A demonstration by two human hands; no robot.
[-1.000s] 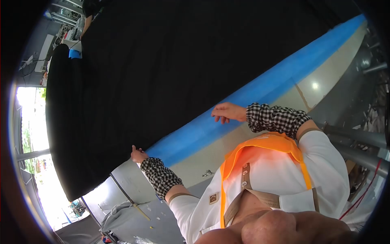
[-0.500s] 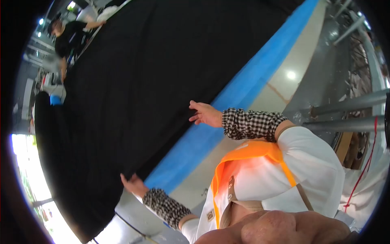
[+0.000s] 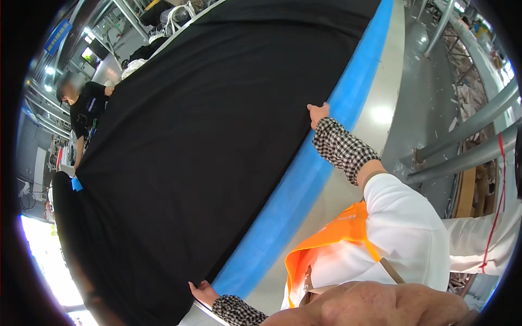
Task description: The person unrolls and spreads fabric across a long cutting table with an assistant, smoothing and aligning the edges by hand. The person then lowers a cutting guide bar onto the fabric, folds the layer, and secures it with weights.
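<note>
Black cloth (image 3: pixel 201 136) spread wide, beyond and between both hands. Right hand (image 3: pixel 319 114) at the cloth's near edge, fingers partly curled; cannot tell whether they pinch it. Left hand (image 3: pixel 204 294) at the cloth's lower corner, finger and thumb partly spread; grip on the fabric unclear. Blue strip (image 3: pixel 288 204) runs along that edge, from just beside the left hand past the right. Co-worker (image 3: pixel 87 108) across the cloth, well apart from both hands, one arm reaching to its far edge.
</note>
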